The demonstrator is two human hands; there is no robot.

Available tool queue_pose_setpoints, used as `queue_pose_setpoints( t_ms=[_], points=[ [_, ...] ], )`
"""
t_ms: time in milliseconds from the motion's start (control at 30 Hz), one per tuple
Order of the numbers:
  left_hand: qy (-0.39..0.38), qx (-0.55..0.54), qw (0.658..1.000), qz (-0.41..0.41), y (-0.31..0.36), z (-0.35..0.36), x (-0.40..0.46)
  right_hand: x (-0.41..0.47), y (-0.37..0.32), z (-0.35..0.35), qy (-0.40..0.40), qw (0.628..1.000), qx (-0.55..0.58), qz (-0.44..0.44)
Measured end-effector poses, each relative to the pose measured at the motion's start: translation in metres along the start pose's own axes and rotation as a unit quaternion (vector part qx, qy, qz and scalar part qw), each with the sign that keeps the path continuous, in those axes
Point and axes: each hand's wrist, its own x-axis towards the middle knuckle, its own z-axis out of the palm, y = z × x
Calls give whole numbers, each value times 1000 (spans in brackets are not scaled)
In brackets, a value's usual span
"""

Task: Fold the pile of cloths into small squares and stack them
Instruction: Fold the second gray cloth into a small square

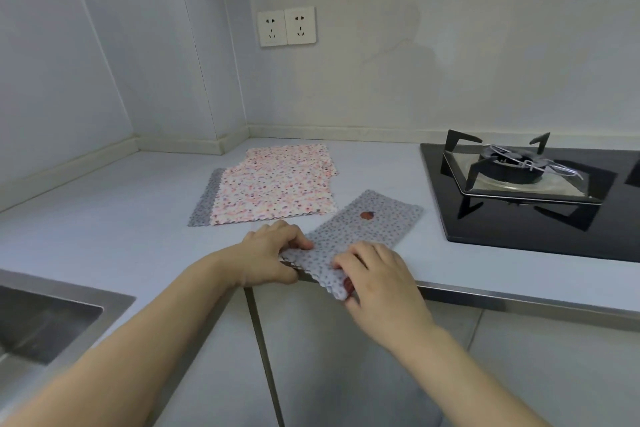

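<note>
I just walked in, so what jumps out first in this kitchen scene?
Two bare hands, left hand and right hand, pinch a grey dotted cloth at the counter's front edge. Behind it lies a pile of pink floral cloths, and a black gas hob sits to the right.

Free room: bare desk lying open toward its left edge.
Obstacles: gas hob blocking the right; pink cloths occupying the back.
</note>
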Motion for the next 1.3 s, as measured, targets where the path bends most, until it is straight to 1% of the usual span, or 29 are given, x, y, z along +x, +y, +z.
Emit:
queue_pose_setpoints(
  t_ms=[67,133,233,300,400,467,567,633,700,767,800,900,967,1067,1133,1167,1233,1267,1300],
  points=[
    [40,-40,998,11,2,4,-4,-2,1,-6,38,999,33,-2],
    [57,-83,995,16,3,2,-10,-5,1,-18,43,996,73,4],
    [28,-197,980,23,10,-12,-20,-4,7,-38,-3,980,191,59],
    [21,-261,965,25,17,-19,-18,1,19,-47,9,965,242,97],
    [77,-265,961,10,31,-21,6,16,38,-54,41,952,267,146],
    [126,-270,955,-5,45,-16,30,28,52,-56,46,953,247,171],
    [175,-250,952,-31,59,-4,71,43,75,-52,26,960,180,215],
    [186,-210,959,-43,60,4,95,47,92,-44,3,969,99,224],
    [172,-110,978,-48,55,15,113,49,105,-35,-15,977,8,215],
    [174,-5,983,-54,51,24,125,50,111,-26,-26,977,-46,207],
    [183,21,981,-57,49,27,129,51,113,-23,-33,976,-59,205],
    [189,42,979,-68,43,29,139,53,117,-18,-34,971,-84,219],
    [178,61,979,-76,43,27,143,53,120,-17,-32,968,-96,228],
    [141,72,983,-87,50,23,147,54,120,-16,-45,967,-107,228],
    [142,89,982,-88,57,19,141,53,118,-16,-55,966,-108,228],
    [167,109,977,-80,60,18,135,53,117,-17,-63,966,-108,227],
    [251,122,960,-36,68,21,115,51,115,-20,-83,965,-107,223],
    [284,97,954,4,74,26,103,50,114,-21,-92,965,-105,220],
    [299,69,951,49,80,33,90,50,113,-22,-101,965,-105,218]
  ],
)
